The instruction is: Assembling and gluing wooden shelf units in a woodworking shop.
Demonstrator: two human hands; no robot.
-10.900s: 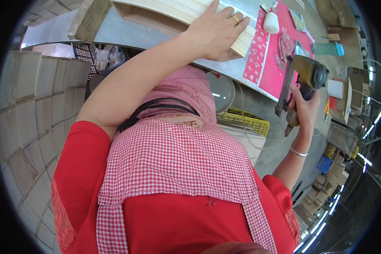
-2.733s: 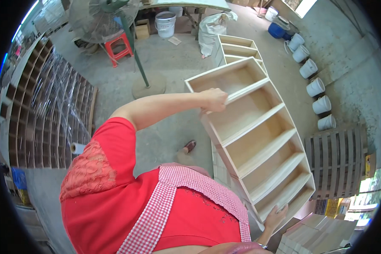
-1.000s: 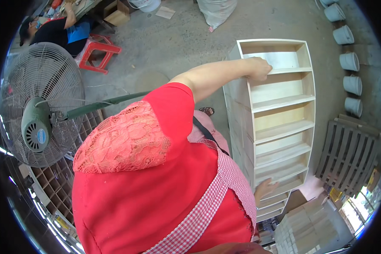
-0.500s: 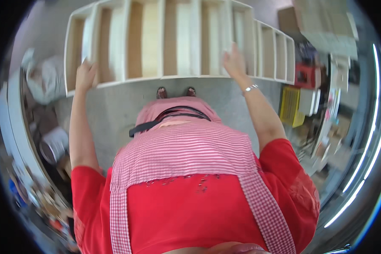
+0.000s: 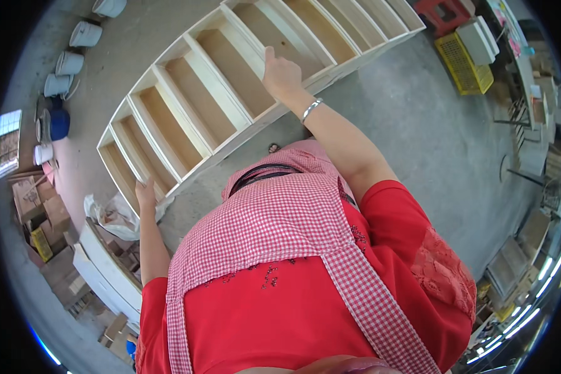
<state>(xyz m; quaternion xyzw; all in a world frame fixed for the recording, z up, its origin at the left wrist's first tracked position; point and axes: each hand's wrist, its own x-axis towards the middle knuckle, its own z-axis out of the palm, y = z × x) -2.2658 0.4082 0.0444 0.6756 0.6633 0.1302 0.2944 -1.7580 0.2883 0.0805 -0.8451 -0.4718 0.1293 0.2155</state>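
A long row of pale wooden open-topped boxes [image 5: 235,139], set side by side like drawers, slants across the upper middle, its left end nearer me. Thin walls part them, and the visible insides show bare bottoms. Near the left end, my left hand [image 5: 146,194] is closed over a box wall. My right hand [image 5: 283,76], with a silver bangle at the wrist, grips a dividing wall further along, its thumb side up. The undersides of the boxes are hidden, as are some of my fingers.
White buckets [image 5: 85,33] and a blue drum [image 5: 58,124] line the far left. A white plastic sack [image 5: 115,218] lies by the boxes' near end. At the right are a yellow crate [image 5: 461,65] and a red stool-like item [image 5: 442,14]. Cardboard boxes [image 5: 55,212] are stacked left.
The row of boxes, level across the view before, now slants, left end nearer and right end farther. My left hand shows lower, my right hand further left. The surroundings have swung round too.
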